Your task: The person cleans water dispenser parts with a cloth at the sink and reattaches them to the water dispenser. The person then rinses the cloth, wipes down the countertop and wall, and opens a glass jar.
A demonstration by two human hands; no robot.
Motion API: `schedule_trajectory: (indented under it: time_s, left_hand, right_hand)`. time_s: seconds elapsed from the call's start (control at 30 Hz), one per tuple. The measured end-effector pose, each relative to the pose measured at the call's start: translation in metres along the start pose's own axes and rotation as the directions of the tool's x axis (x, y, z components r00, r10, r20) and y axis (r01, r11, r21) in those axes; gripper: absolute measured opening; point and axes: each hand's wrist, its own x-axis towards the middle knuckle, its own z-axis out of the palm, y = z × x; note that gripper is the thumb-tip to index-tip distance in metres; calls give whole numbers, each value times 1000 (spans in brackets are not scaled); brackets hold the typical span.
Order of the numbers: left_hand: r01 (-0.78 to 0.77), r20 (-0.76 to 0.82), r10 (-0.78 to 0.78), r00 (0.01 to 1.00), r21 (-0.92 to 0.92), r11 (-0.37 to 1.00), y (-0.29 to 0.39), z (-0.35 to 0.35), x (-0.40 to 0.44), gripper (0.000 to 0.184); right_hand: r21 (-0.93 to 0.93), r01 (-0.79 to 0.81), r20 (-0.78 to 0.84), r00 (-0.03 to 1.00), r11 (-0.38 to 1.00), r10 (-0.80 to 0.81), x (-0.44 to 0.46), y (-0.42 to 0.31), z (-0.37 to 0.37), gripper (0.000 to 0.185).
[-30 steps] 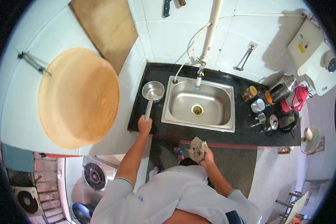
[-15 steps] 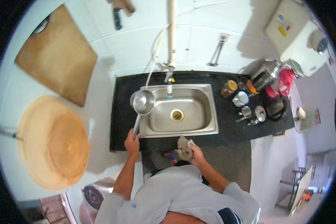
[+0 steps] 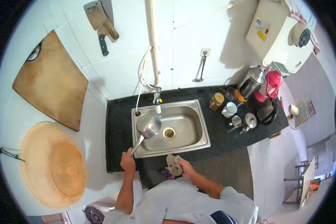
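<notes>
My left hand (image 3: pixel 128 161) is closed around the handle of a metal ladle (image 3: pixel 148 126). The ladle's deep round bowl is over the left part of the steel sink (image 3: pixel 188 149), close below the tap (image 3: pixel 158 108), and its shiny outer side shows. In front of the counter's near edge, my right hand (image 3: pixel 187 170) grips a crumpled beige cloth (image 3: pixel 173 166). The cloth is apart from the ladle. Fingers of the right hand are partly hidden by the cloth.
On the black counter's right stand a yellow-lidded jar (image 3: pixel 216 101), a white mug (image 3: pixel 229 110), small metal pots (image 3: pixel 251 120) and a thermos (image 3: pixel 252 82). Cleavers (image 3: pixel 99 22), a cutting board (image 3: pixel 52 80) and a large round basket (image 3: pixel 52 164) hang on the walls.
The ladle has turned: its inside faced up before, and its outer side shows now. The bowl now hangs farther over the sink. My view has tilted upward, bringing the cleavers fully in.
</notes>
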Motion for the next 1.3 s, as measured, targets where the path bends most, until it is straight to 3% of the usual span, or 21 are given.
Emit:
schedule_trajectory:
  time_s: [0.03, 0.1, 0.17, 0.2, 0.23, 0.3, 0.33, 0.47, 0.53, 0.7, 0.77, 0.93, 1.03, 1.23, 1.27, 1.3]
  left_hand:
    - [83, 15, -82, 996, -86, 993, 1, -1, -2, 27]
    - [46, -57, -58, 997, -187, 981, -15, 10, -14, 25]
    - [444, 237, -376, 896, -478, 758, -25, 12, -21, 25]
    - [512, 324, -400, 857, -456, 728, -20, -1, -16, 29]
    - [518, 299, -424, 855, -454, 725, -25, 0, -12, 29]
    - [666, 438, -503, 745, -445, 598, -34, 7, -8, 31]
    - [632, 374, -511, 774, -406, 660, -17, -9, 6, 32]
    - [620, 279, -562, 779, -476, 623, -50, 40, 5, 29]
    - [797, 543, -619, 568, -550, 249, -36, 24, 22, 25]
    - [746, 581, -562, 588, -659, 99, -50, 44, 40, 23]
    - [737, 589, -572, 570, -675, 40, -58, 51, 39, 25]
    - [658, 633, -584, 508, -723, -211, -61, 52, 26, 29]
    - [618, 630, -581, 515, -743, -256, -58, 44, 9, 28]
    - [645, 628, -684, 370, -704, -297, -14, 8, -65, 18]
    - [697, 603, -658, 452, -699, -161, -7, -3, -79, 16]
    - [738, 592, -613, 523, -675, -22, 2, -17, -92, 15]
  right_hand:
    - [-14, 11, 14, 1000, 1000, -11, 3, 2, -4, 37]
    - [37, -64, 96, 994, 997, 60, 12, 4, -13, 37]
    - [10, -91, 98, 991, 996, 90, 20, 8, -19, 37]
    - [14, -58, 81, 995, 998, 56, 25, 11, -19, 37]
    - [19, -28, 65, 998, 999, 26, 23, 5, -5, 38]
    - [53, -93, 142, 986, 994, 84, 13, -7, 11, 39]
    - [53, -80, 148, 986, 995, 71, 11, -9, 14, 40]
    - [-39, -55, 80, 995, 998, 58, 23, -1, 8, 40]
    - [-3, -76, 118, 990, 997, 76, 24, -1, 5, 40]
    - [125, -162, 191, 972, 979, 137, 34, 9, -12, 39]
    - [-12, -94, 178, 979, 995, 95, 32, 10, -12, 39]
    - [16, -121, 152, 981, 992, 117, 33, 8, -1, 38]
    - [-1, -148, 174, 974, 989, 146, 31, 2, 14, 38]
    - [-57, -247, 183, 950, 967, 254, 49, 0, 38, 41]
    - [-23, -283, 184, 941, 959, 283, 55, 4, 42, 43]
    - [58, -292, 286, 921, 955, 265, 66, 11, 38, 45]
